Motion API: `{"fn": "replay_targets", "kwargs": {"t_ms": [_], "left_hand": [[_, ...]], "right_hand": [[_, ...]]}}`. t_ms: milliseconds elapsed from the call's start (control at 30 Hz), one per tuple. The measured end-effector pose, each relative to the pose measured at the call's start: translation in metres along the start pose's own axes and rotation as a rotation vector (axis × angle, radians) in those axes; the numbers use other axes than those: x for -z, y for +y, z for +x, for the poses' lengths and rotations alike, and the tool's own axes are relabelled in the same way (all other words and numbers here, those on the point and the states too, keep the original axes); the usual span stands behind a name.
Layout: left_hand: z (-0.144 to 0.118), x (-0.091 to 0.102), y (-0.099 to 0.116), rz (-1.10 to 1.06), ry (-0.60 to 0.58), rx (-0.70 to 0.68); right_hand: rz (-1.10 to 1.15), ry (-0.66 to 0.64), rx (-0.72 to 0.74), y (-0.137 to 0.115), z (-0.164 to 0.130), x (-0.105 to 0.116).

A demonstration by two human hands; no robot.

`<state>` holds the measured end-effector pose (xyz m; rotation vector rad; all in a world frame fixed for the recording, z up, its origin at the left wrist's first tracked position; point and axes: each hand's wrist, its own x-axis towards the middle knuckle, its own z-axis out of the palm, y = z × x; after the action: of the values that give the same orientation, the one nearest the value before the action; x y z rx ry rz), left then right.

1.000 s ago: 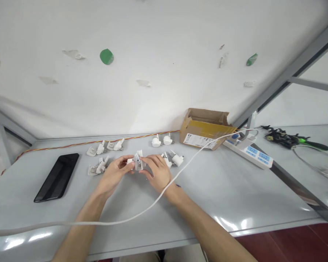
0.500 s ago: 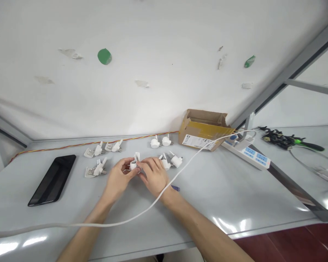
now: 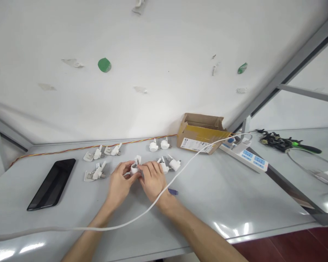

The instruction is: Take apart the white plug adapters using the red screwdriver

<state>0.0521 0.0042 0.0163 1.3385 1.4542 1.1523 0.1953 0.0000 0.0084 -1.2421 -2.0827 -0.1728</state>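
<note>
Between my hands is a white plug (image 3: 134, 169), its upper part raised, held just above or on the table; fingers hide much of it. My left hand (image 3: 120, 183) grips it from the left between thumb and fingers. From the right, my right hand (image 3: 152, 181) presses its thumb and forefinger against it. A white plug piece (image 3: 174, 163) and another (image 3: 163, 165) lie just beyond my right hand. Opened plugs with flat covers lie to the left, one nearest at the front (image 3: 95, 172). A blue pen-like object (image 3: 173, 191) lies by my right wrist, partly hidden.
A white cable (image 3: 142, 217) crosses in front of my forearms. A black phone (image 3: 51, 185) lies at the left. Two round plugs (image 3: 153, 146) sit at the back, near an open cardboard box (image 3: 200, 133). A power strip (image 3: 246, 155) and green-handled tool (image 3: 307, 147) lie right.
The view has tilted up slightly, so everything sits lower. Both hands stay on the plug, whose raised part is now seen at a slightly different angle.
</note>
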Motion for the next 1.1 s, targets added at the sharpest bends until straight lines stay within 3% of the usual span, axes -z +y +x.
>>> {"fn": "replay_targets", "kwargs": {"t_ms": [233, 567, 767, 933, 1100], "left_hand": [[0.001, -0.002, -0.003, -0.063, 0.008, 0.032], [0.005, 0.004, -0.002, 0.016, -0.048, 0.026], [0.007, 0.006, -0.002, 0.215, 0.024, -0.185], [0.002, 0.003, -0.012, 0.318, -0.049, -0.376], [0.003, 0.002, -0.018, 0.463, -0.099, -0.439]], "right_hand": [[-0.028, -0.001, 0.020, 0.000, -0.001, -0.003], [0.047, -0.014, 0.061, 0.000, 0.000, -0.001], [0.093, 0.024, -0.038, 0.003, 0.004, 0.007], [0.093, -0.006, -0.057, 0.009, 0.004, 0.005], [0.157, 0.020, -0.044, 0.013, 0.003, 0.001]]}}
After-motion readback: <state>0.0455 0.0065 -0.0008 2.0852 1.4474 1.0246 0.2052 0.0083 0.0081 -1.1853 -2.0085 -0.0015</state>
